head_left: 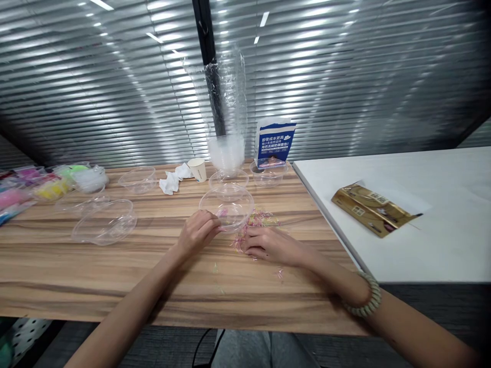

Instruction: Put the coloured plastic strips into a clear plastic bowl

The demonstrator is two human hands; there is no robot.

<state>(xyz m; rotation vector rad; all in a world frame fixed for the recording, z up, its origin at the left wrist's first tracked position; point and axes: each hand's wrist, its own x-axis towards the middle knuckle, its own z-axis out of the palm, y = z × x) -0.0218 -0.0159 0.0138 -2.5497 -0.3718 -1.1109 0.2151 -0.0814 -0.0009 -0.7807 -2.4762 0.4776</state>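
Clear bowl (pixel 227 205), likely light, slippery, flexible; best held by rim. Pinched at near rim by left hand (pixel 198 232). Beside right hand (pixel 270 246), loosely curled at shredded strips (pixel 261 219), grip unclear.

- operator, your right forearm (pixel 333 280) carries a thick band (pixel 376 297); see it?
- yes, a pale greenish-beige one on you, with ridges set close together like a coil.
- your left forearm (pixel 153 283) is bare, as are your left hand (pixel 197 231) and your right hand (pixel 274 246).
- below, you wear light grey trousers (pixel 249 350), a darker line running between your legs.
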